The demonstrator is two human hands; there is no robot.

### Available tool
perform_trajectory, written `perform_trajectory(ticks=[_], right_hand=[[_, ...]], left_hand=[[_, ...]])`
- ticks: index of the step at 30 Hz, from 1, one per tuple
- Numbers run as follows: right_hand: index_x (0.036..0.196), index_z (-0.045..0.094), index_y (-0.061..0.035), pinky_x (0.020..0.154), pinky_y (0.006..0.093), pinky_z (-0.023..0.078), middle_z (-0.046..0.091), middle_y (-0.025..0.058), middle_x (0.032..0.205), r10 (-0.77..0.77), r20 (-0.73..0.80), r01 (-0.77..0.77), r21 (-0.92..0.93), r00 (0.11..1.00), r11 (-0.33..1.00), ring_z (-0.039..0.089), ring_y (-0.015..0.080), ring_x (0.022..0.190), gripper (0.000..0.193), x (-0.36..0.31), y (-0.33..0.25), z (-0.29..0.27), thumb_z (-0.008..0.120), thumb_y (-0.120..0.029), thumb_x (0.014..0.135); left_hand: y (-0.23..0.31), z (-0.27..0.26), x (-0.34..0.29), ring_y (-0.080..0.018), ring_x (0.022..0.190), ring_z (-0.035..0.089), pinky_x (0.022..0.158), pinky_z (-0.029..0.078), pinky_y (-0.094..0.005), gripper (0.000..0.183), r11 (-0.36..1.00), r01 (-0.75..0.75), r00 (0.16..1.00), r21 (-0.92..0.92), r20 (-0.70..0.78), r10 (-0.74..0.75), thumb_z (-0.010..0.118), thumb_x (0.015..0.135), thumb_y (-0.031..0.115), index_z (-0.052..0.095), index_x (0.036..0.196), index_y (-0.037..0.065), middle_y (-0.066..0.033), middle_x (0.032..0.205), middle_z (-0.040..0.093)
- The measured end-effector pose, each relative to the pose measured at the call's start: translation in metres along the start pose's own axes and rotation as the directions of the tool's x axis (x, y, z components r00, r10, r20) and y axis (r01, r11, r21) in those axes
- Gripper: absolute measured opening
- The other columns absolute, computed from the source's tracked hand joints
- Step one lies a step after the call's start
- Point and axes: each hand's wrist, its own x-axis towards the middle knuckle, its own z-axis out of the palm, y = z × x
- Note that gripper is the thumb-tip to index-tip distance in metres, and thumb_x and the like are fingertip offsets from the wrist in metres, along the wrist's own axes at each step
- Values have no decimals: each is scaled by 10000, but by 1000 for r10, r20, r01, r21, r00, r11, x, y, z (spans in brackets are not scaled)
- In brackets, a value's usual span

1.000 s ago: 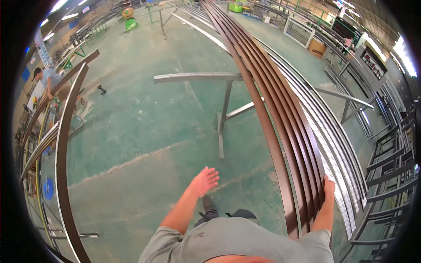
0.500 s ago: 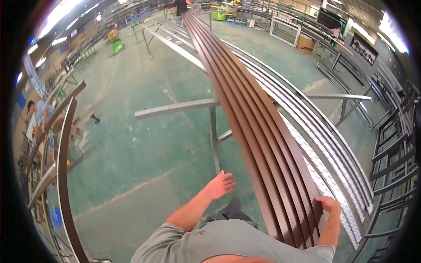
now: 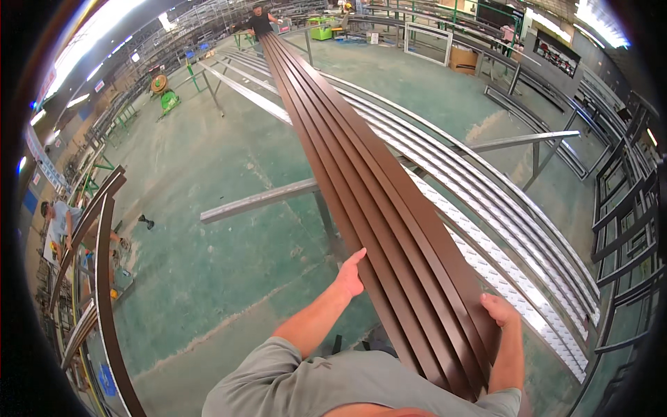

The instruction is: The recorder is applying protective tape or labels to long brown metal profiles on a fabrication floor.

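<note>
Two hands frame the near end of a long stack of brown metal profiles (image 3: 389,236), and that stack is the work in hand.

At nine o'clock, a seated person (image 3: 57,221) waits beside curved brown rails (image 3: 104,264) leaning at the frame's edge. Moving toward centre, bare green floor (image 3: 208,208) spreads out, worn and scuffed.

The left hand (image 3: 351,272) lies at about six o'clock, open, fingers together, the palm pressed flat against the left edge of the stack. A grey trestle bar (image 3: 257,201) carries the profiles just beyond it.

The right hand (image 3: 499,309) sits at five o'clock, curled over the right edge of the stack in a closed grip.

By my reading, the step is steadying or guiding the bundle on its supports along its length; a second person (image 3: 261,22) stands at the far end at twelve o'clock. Any next move calls for both edges held evenly, so the loose layers do not fan apart.

Right of the stack, silver profiles (image 3: 486,236) lie parallel on another trestle (image 3: 528,142). Dark metal racks (image 3: 625,229) line the three o'clock side of the workshop hall.
</note>
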Motion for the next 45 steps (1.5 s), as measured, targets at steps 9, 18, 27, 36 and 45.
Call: perform_trajectory(ticks=[9, 18, 27, 36, 45], right_hand=[[1165, 621, 10, 840, 341, 488, 668, 88, 1048, -57, 178, 38, 109, 982, 993, 616, 170, 922, 529, -30, -17, 117, 681, -411, 848], [1241, 561, 12, 915, 352, 473, 654, 128, 1118, -130, 196, 126, 31, 972, 991, 618, 214, 1033, 605, -102, -86, 236, 763, -289, 757], [1317, 490, -30, 990, 343, 421, 602, 85, 1213, -271, 295, 170, 327, 916, 930, 558, 193, 1104, 679, -124, -77, 300, 773, -192, 721], [1301, 511, -33, 996, 336, 409, 605, 94, 1222, -343, 236, 279, 266, 909, 923, 546, 186, 1125, 647, -145, -82, 320, 765, -216, 735], [1289, 496, 7, 1006, 337, 402, 605, 138, 1216, -355, 216, 297, 258, 910, 919, 551, 230, 1143, 663, -164, -47, 330, 762, -250, 740]], left_hand=[[10, -46, -52, -308, 1205, 526, 1057, 373, -478, 550, 990, 24, 1000, -141, 0, -24, 541, 867, 400, 521, 1308, 71, -109, 1304, 577], [17, -82, -108, -277, 1194, 549, 1039, 412, -450, 437, 1000, 6, 999, -8, -36, -6, 589, 936, 279, 530, 1292, 33, -120, 1290, 585], [32, -103, -164, -290, 1187, 547, 1034, 409, -450, 556, 996, -49, 999, 78, -3, 50, 553, 934, 430, 500, 1321, 33, -119, 1314, 565], [24, -138, -167, -299, 1083, 591, 976, 466, -453, 397, 986, -33, 991, 165, -125, 54, 591, 805, 141, 551, 1165, -19, -144, 1129, 628], [-30, -139, -227, -326, 1146, 551, 1003, 437, -486, 539, 970, -24, 975, 244, -207, 76, 566, 738, 110, 497, 1264, 14, -137, 1222, 590]])
